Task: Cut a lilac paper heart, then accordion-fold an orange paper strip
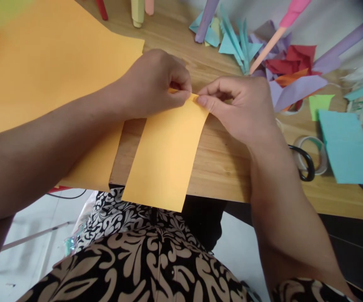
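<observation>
A yellow-orange strip of paper point(165, 155) hangs from my fingers, its lower end past the table's front edge. At its top edge, my left hand point(159, 84) is closed in a pinch near the middle. The right hand point(238, 105) pinches the top right corner between thumb and fingers. A narrow fold or curl of paper shows between the two pinches. Under my left forearm lies a large sheet of the same yellow-orange paper point(52, 63), partly hidden by the arm.
Rolls of tape point(321, 155) and black-handled scissors point(309, 167) lie to the right, beside a light blue paper sheet point(348, 142). Crumpled coloured paper scraps point(294, 61) and rolled paper tubes point(206, 21) stand at the back. The wooden table's edge point(219, 195) is close to my body.
</observation>
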The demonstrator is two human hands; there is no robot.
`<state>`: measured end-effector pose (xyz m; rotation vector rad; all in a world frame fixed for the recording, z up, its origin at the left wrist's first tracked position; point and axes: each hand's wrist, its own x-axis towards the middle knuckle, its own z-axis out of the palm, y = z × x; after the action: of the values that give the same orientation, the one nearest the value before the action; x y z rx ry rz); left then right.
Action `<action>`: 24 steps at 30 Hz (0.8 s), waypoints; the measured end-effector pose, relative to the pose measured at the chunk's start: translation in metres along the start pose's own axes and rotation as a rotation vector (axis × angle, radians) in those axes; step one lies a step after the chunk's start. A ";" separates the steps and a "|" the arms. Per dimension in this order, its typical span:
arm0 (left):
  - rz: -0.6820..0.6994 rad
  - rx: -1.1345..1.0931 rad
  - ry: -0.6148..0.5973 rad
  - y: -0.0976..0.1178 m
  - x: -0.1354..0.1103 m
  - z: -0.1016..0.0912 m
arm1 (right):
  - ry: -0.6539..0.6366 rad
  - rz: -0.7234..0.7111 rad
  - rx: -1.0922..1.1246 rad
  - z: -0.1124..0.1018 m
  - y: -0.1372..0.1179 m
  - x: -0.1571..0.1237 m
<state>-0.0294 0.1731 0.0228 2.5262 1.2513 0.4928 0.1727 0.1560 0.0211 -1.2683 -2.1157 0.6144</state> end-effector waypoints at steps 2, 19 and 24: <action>0.020 -0.009 0.014 -0.003 -0.001 0.000 | 0.001 -0.006 -0.015 -0.002 0.001 0.000; -0.161 -0.232 0.079 -0.029 -0.001 -0.014 | 0.023 0.040 0.015 -0.014 0.020 0.000; -0.245 -0.256 0.121 -0.025 0.001 -0.011 | -0.006 0.041 0.022 -0.014 0.025 0.001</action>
<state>-0.0509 0.1894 0.0233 2.1261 1.4169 0.7063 0.1972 0.1689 0.0153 -1.3018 -2.0869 0.6577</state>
